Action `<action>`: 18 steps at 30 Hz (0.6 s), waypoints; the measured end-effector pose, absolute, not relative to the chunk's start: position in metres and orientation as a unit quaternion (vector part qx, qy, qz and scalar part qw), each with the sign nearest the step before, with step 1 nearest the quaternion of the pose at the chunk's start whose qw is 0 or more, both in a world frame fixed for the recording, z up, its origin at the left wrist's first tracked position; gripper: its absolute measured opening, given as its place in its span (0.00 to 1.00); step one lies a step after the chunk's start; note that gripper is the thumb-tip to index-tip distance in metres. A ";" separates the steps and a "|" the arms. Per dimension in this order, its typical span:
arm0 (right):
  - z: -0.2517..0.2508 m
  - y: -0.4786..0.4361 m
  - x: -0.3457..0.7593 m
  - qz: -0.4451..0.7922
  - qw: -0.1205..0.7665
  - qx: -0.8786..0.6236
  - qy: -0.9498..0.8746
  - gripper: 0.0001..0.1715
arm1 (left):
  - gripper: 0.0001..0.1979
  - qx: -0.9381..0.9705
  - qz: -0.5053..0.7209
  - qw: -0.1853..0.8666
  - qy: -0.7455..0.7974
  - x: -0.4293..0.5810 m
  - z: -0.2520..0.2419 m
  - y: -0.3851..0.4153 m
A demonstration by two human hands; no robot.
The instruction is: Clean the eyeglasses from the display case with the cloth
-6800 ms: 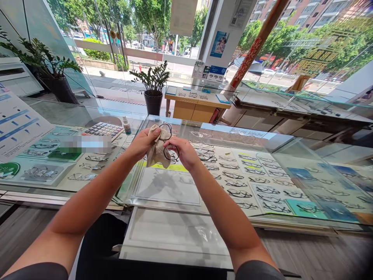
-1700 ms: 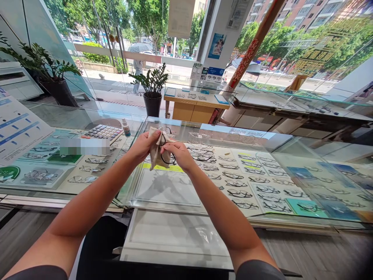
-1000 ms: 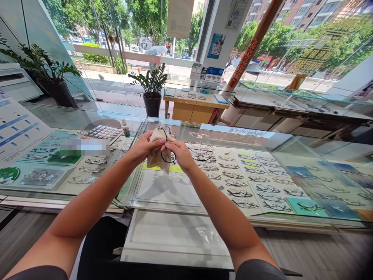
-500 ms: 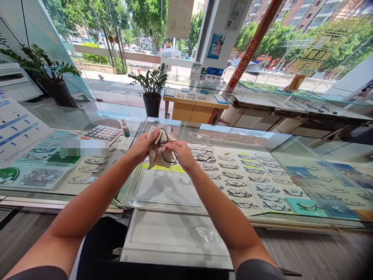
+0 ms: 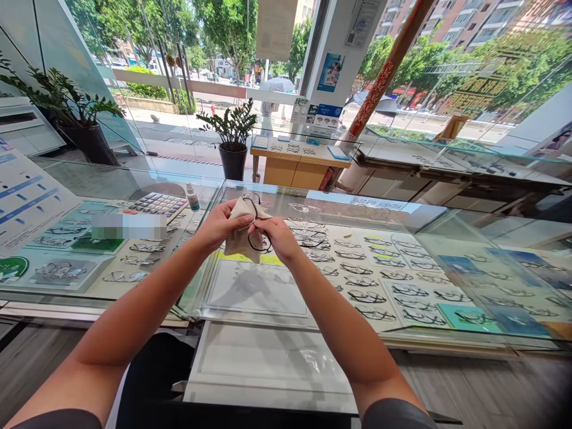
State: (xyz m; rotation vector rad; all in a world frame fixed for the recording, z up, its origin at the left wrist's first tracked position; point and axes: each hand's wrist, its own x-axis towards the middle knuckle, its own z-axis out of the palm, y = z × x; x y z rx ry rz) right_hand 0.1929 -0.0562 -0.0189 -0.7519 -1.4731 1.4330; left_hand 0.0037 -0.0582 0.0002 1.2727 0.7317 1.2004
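Above the glass counter, my left hand (image 5: 217,224) is closed on a beige cloth (image 5: 241,243), which is folded over the upper lens of a pair of dark-framed glasses (image 5: 269,243). My left thumb presses the cloth from the near side. My right hand (image 5: 277,235) pinches the glasses near the middle of the frame. The lower lens hangs below my right fingertips, outside the cloth. Part of the dark rim shows above the cloth, and the rest of the upper lens is hidden.
Under the counter glass (image 5: 259,292) lie many rows of glasses (image 5: 360,280). A spray bottle (image 5: 192,196) stands on the left, beside a calculator-like keypad (image 5: 161,202). Potted plants (image 5: 233,161) stand beyond the counter. A pulled-out white drawer (image 5: 268,357) sits below my arms.
My left hand has shifted slightly, its thumb now pressing lower and further right. The cloth has folded over the upper lens. My right hand keeps its hold on the glasses.
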 end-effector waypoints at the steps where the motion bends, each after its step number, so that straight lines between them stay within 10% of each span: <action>1: -0.018 -0.057 0.193 0.587 0.452 -0.301 -0.601 0.21 | 0.25 0.548 0.523 0.569 0.319 0.005 0.000 -0.059; 18: -0.005 -0.062 0.198 0.597 0.524 -0.280 -0.539 0.19 | 0.33 0.467 0.621 0.514 0.364 0.008 0.000 -0.049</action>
